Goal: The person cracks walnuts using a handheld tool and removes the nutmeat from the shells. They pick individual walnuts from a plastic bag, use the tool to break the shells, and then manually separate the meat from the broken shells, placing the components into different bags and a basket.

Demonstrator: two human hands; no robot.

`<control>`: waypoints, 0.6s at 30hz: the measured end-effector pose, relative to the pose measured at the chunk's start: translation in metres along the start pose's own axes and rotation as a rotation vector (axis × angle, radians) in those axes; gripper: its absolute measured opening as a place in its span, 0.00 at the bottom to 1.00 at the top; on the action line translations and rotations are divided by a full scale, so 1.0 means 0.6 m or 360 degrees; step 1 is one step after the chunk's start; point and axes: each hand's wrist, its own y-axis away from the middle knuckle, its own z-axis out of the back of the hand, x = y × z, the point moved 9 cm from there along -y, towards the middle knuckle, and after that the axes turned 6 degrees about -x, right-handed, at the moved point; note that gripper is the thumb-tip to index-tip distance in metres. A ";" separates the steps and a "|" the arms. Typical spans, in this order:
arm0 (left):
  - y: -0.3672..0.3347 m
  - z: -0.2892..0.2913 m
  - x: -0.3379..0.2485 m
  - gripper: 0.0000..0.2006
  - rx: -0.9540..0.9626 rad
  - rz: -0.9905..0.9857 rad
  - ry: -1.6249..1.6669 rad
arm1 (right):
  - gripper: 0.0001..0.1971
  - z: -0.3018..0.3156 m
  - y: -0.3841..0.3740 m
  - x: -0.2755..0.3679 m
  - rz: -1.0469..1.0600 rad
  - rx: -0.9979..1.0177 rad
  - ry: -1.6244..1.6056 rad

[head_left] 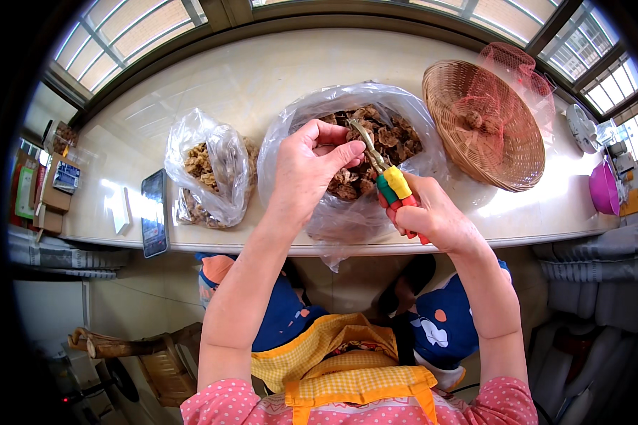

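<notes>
A person sits at a pale stone window ledge (262,78) that runs beneath a row of windows, and both bare hands are raised over its front edge.

The left hand (306,166) has its fingertips pressed together, pinching a small dark brown, wrinkled dried piece (353,136) at the mouth of a large clear plastic bag (290,120). That bag sits near the middle of the ledge, spilling slightly over the front edge, and is filled with more of the same dark brown dried pieces.

The right hand (432,216) is curled tight around the handles of a pair of pliers with red, yellow and green grips (390,185). The metal nose of the pliers points up and to the left, meeting the pinched piece just beside the left fingertips.

To the left of the big bag, near the front edge, stands a smaller clear plastic bag of lighter tan broken bits (209,170). A dark mobile phone (154,212) lies flat at the front edge, further left, next to a small white card (121,211).

Toward the right end of the ledge rests a round woven wicker basket (482,127), tipped on its side with a pink mesh net (521,67) draped over it. A magenta plastic bowl (603,188) sits at the far right corner.

The person wears a pink dotted top and a yellow checked apron (347,368).
</notes>
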 end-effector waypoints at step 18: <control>-0.004 0.005 -0.008 0.10 -0.0045 -0.0032 -0.0130 | 0.10 -0.002 -0.002 0.001 -0.0018 -0.0056 -0.0095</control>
